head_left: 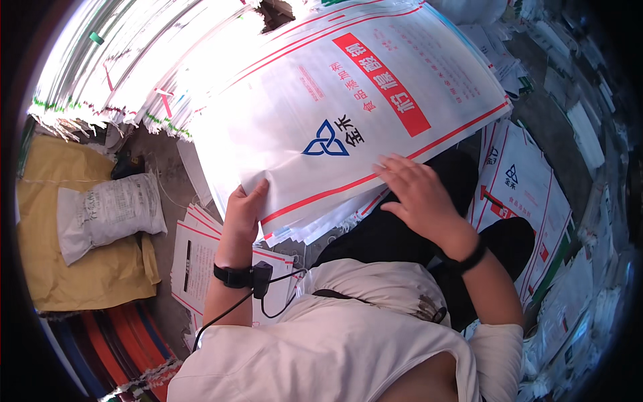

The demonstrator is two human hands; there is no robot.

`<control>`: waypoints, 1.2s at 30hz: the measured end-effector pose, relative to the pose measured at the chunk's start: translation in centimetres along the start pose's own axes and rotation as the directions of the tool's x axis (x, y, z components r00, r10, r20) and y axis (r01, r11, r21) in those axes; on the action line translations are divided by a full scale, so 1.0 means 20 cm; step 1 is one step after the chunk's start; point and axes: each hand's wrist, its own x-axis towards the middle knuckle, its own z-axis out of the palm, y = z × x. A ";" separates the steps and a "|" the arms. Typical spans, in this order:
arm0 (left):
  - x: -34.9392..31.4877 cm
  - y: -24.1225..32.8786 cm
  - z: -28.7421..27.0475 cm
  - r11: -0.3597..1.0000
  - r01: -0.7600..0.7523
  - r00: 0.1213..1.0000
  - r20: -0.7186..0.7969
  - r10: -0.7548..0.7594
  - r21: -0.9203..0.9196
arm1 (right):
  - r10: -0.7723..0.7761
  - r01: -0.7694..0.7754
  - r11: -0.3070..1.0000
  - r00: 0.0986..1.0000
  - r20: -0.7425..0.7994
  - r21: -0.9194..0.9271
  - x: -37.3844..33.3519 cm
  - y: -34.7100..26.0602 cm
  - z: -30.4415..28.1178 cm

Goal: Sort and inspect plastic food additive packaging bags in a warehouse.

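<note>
A white flat sack [281, 141] with red stripes, a red printed block and a blue knot-like mark lies across my lap, on top of several similar sacks [321, 224] whose edges show beneath it. My left hand [246, 206] grips its near left corner, thumb on top and the other fingers hidden under it. Over the near edge, further right, my right hand [422, 199] has its fingers stretched out and its thumb apart. Its fingertips are at the red stripe; whether they press on the sack I cannot tell.
Tall stacks of flat sacks [87, 74] rise at the far left. Nearer stand a stuffed white bag [114, 214] on yellow sacking [47, 248] and a striped orange-blue bundle [117, 342]. Printed sacks [529, 201] lie right of my knees, with more piles [576, 315] beyond. A cable [224, 318] hangs by my left wrist.
</note>
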 end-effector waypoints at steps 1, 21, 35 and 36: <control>0.01 0.01 0.00 1.000 -0.019 1.000 -0.004 0.019 0.003 | -0.042 0.042 0.999 0.999 -0.011 -0.016 0.03 0.00 0.05; -0.08 -0.07 0.13 0.957 0.027 0.871 0.463 -0.163 0.287 | 0.401 -0.352 0.831 0.916 -0.025 0.430 0.30 0.33 0.14; -0.22 -0.15 0.42 0.961 -0.269 0.696 0.677 0.242 -0.066 | -0.170 0.174 0.985 0.967 -0.191 0.001 0.18 -0.35 -0.20; -0.20 -0.14 0.42 0.951 -0.306 0.699 0.688 0.194 0.043 | -0.146 0.155 0.980 0.986 -0.077 0.126 0.14 -0.35 -0.14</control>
